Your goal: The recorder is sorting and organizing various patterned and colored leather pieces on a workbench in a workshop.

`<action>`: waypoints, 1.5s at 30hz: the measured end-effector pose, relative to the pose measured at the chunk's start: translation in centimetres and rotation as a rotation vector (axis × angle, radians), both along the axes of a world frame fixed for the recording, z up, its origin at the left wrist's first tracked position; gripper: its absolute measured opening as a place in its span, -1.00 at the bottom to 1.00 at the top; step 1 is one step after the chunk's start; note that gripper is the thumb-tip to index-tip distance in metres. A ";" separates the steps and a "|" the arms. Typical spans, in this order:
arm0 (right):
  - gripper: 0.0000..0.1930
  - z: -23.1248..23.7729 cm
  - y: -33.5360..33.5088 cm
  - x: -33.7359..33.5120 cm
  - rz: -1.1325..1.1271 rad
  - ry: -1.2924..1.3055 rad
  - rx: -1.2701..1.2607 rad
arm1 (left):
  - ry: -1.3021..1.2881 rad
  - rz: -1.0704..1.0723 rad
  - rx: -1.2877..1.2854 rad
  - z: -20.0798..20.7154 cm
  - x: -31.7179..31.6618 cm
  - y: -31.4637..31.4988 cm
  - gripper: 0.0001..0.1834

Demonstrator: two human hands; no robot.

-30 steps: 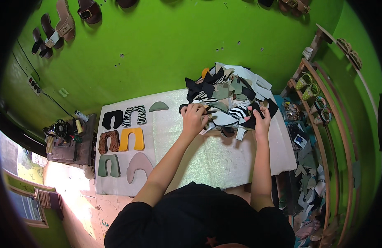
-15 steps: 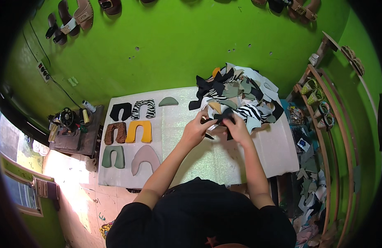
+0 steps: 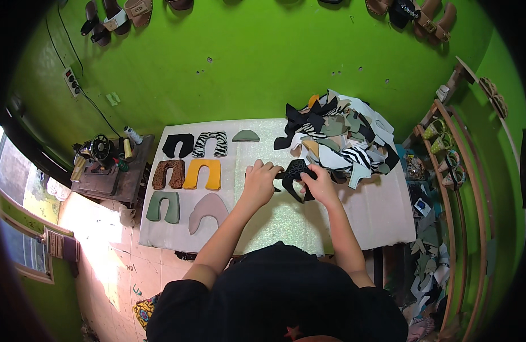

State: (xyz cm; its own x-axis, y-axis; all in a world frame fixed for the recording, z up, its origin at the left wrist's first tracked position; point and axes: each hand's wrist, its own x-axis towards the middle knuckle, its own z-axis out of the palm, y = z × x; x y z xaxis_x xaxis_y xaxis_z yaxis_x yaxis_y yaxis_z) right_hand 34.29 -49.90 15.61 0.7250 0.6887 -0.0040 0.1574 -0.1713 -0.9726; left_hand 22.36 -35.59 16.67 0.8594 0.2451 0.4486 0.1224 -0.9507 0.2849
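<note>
A black U-shaped piece of material [image 3: 296, 170], dark-patterned on its face, is held above the table by both hands. My right hand [image 3: 321, 187] pinches its right side, thumb on top. At its left end, my left hand [image 3: 259, 182] has its fingertips closed on a dark tip; the fingers partly hide the grip. Just beyond the hands lies a heap of cut scraps [image 3: 354, 134] in black, white, green, tan and zebra print. To the left sit U-shaped stacks: black [image 3: 174, 146], zebra [image 3: 210, 138], brown patterned [image 3: 169, 166], yellow [image 3: 205, 165], green [image 3: 162, 200] and pinkish-beige [image 3: 211, 206].
A green half-round piece [image 3: 246, 135] lies at the back of the pale-covered table [image 3: 263, 228]. Left of it stands a sewing machine [image 3: 99, 154] with thread spools [image 3: 132, 135]. On the right are a wooden rack with sandals [image 3: 436, 137] and scraps on the floor [image 3: 428, 256].
Both hands have drawn back slightly from the heap, and the black piece now shows its curved shape between them. The whole view has shifted a little.
</note>
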 end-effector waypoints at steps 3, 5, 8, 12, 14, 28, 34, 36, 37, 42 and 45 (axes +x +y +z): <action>-0.86 -0.5 -0.1 0.4 0.034 0.100 0.040 | 0.039 -0.104 -0.310 0.5 -0.5 0.6 -0.69; -0.90 -0.5 -0.5 0.6 0.012 0.159 0.134 | 0.071 -0.094 -0.478 0.2 -0.8 0.9 -0.66; -0.90 -0.1 -0.7 1.0 0.009 0.113 0.170 | 0.108 -0.064 -0.682 -1.5 -0.8 2.2 -0.59; -0.90 0.1 -0.9 1.5 0.041 0.126 0.204 | 0.143 -0.092 -1.080 -1.2 -0.4 2.6 -0.67; -0.90 0.3 -1.0 1.5 0.069 0.123 0.197 | 0.236 -0.164 -1.322 -1.5 -0.4 2.9 -0.74; -0.89 0.3 -0.5 0.8 0.111 0.148 0.252 | 0.326 -0.433 -1.612 -3.6 -0.6 1.5 -0.67; -0.90 0.0 -0.6 0.8 0.028 0.176 0.282 | 0.360 -0.364 -1.628 -3.4 -1.1 1.8 -0.69; -0.90 0.0 -0.8 1.0 -0.002 0.152 0.254 | 0.247 -0.425 -1.756 -3.0 -1.3 1.9 -0.69; -0.90 -0.2 -0.9 1.1 -0.001 0.153 0.254 | 0.254 -0.449 -1.763 -3.1 -1.3 2.2 -0.62; -0.77 0.4 -1.3 1.2 -0.083 0.103 0.244 | 0.169 -0.453 -1.805 -2.2 -1.5 2.3 -0.56; -0.68 0.8 -2.4 2.0 -0.091 0.109 0.175 | 0.136 -0.455 -1.803 -2.8 -1.5 2.9 -0.55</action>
State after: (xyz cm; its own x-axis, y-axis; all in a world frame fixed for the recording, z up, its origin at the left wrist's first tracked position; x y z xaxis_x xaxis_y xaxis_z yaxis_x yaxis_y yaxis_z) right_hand 36.30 -52.28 16.46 0.7858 0.6178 0.0280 0.0410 -0.0068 -0.9991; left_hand 20.82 -32.70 13.90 0.9904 0.0566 -0.1261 0.0830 0.4862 0.8699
